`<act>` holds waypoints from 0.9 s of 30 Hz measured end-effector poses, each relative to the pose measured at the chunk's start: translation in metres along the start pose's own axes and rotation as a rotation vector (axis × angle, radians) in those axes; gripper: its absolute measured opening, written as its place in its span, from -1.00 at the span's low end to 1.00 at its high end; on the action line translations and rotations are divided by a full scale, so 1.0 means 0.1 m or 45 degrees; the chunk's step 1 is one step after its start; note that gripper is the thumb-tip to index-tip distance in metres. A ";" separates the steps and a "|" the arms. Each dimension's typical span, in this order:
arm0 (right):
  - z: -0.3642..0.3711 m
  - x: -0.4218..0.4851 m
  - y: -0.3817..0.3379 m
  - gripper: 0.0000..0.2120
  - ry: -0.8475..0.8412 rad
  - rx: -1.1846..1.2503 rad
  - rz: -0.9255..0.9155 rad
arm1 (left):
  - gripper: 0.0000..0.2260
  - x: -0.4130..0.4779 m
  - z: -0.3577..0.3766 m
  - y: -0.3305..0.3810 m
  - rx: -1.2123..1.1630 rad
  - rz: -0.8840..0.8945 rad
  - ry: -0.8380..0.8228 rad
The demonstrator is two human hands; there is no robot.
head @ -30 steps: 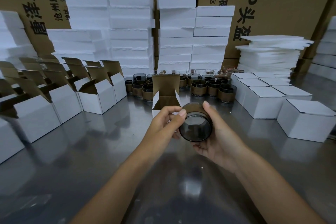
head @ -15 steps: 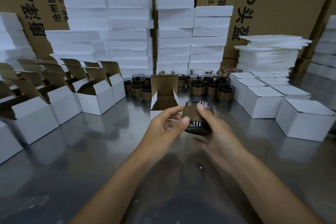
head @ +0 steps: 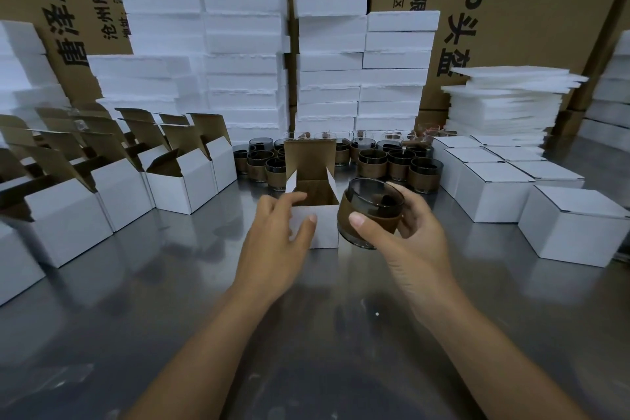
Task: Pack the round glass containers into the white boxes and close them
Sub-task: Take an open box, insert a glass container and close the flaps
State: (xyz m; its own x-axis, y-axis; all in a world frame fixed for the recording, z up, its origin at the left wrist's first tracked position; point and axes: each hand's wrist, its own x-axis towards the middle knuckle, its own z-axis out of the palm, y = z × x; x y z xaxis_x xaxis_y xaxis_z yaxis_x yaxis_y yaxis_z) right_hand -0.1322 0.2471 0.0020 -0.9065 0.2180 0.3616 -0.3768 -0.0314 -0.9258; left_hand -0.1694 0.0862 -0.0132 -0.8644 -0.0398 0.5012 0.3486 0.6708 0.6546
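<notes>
the left hand [head: 276,232], fingers spread, touches the open white box [head: 320,228] between the hands, likely steadying it. the right hand [head: 405,232] grips the glass container [head: 370,211], tilted beside the opening, ready to go in.

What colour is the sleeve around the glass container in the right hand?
Brown, like cardboard; the sleeve on the glass container shows best in the head view.

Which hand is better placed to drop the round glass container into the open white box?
The right hand: it grips the brown-sleeved round glass container, tilted beside the open white cardboard box. The left hand holds nothing and only touches the box front.
</notes>
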 end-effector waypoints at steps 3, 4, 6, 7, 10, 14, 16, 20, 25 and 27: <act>0.01 -0.01 -0.01 -0.51 -0.045 0.040 -0.047 | -0.66 0.01 0.01 -0.05 0.126 -0.040 -0.060; 0.02 -0.01 -0.02 -0.51 -0.055 0.045 -0.059 | -0.69 0.01 0.01 -0.05 0.154 -0.033 -0.047; 0.03 -0.03 -0.04 -0.47 -0.064 0.068 -0.083 | -0.77 0.01 0.00 -0.05 0.184 0.017 -0.010; 0.03 -0.04 -0.05 -0.45 -0.068 0.082 -0.098 | -0.81 0.01 0.00 -0.04 0.187 0.054 0.001; 0.04 -0.05 -0.06 -0.43 -0.076 0.076 -0.176 | -0.87 0.00 -0.03 -0.01 0.181 0.151 -0.024; 0.04 -0.05 -0.05 -0.55 -0.065 0.061 -0.246 | -0.88 -0.05 -0.03 0.06 0.135 0.273 -0.098; 0.04 -0.05 -0.06 -0.53 -0.073 0.052 -0.255 | -0.90 -0.08 -0.02 0.11 0.097 0.322 -0.124; 0.05 -0.06 -0.06 -0.54 -0.081 0.031 -0.256 | -0.89 -0.14 0.00 0.18 0.040 0.440 -0.146; 0.04 -0.05 -0.08 -0.57 -0.097 0.084 -0.271 | -0.85 -0.19 0.01 0.25 -0.007 0.560 -0.141; 0.04 -0.04 -0.08 -0.54 -0.091 0.104 -0.265 | -0.81 -0.20 0.01 0.26 -0.013 0.589 -0.157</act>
State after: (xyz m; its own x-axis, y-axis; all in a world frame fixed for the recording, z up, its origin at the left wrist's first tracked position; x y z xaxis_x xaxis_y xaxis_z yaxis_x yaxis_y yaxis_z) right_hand -0.1264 0.2422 0.0084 -0.8178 0.1587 0.5531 -0.5684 -0.0728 -0.8195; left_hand -0.1435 0.1056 -0.0071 -0.6542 0.3498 0.6705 0.7098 0.5900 0.3848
